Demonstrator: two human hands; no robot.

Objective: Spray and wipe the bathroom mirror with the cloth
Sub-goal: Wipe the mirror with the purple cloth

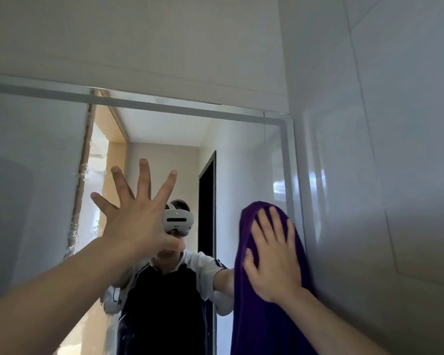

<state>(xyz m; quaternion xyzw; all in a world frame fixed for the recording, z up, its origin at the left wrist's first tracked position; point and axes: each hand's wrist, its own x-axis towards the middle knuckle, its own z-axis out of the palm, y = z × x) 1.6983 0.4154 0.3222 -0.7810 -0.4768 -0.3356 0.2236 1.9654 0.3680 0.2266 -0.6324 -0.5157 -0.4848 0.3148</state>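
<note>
The mirror (pixel 241 160) fills the middle and left of the frame, its pale frame running across the upper part and down the right side, where it meets a white tiled wall (pixel 395 149). A purple cloth (pixel 262 316) is seen at the lower right of the frame, spread against the glass close to the mirror's right edge and hanging down past the bottom of the picture. It is pressed flat to the glass by the right hand (pixel 273 257), whose fingers are held straight and slightly apart on the cloth, none of them curled round it. The left hand (pixel 139 213) is raised at the centre left of the frame, fully open with all fingers splayed wide; nothing is held in it, and whether it touches the glass cannot be told. Streaks of wetness are seen on the glass at the left, along a vertical band below the upper frame. In the reflection, a person wearing a white headset (pixel 177 220) and a dark and white top is shown, with a dark doorway (pixel 207 201) behind.
</note>
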